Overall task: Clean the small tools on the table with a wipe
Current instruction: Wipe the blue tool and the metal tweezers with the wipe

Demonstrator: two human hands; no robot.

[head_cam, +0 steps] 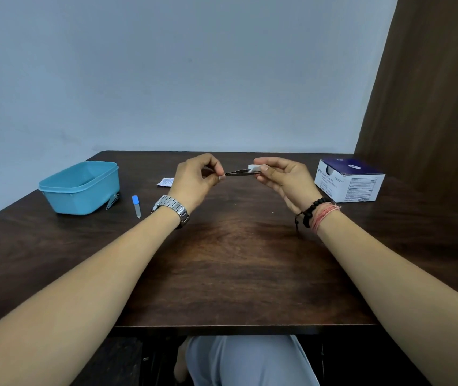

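Here, at frame centre above the worktop (236,260), the left hand (194,181) fingers (220,177) pinch one end of dark tweezers (237,171) while the right hand (283,176) fingers pinch a white wipe (254,168) around the other. Squeezing too lightly could let the slim tool slip and drop.

— Lit evenly and softly, somewhat dim; no hard shadows, only faint ones under the forearms on the wooden table (239,268).
— Any glare?
— A dull warm sheen mid-table, a small glint on the metal watch (170,207).
— Sharpness?
— Fairly crisp at centre; print on the white box (349,182) too small to read. Wide-angle bending at the edges, forearms stretched, wall (166,65) shading darker toward the corners.
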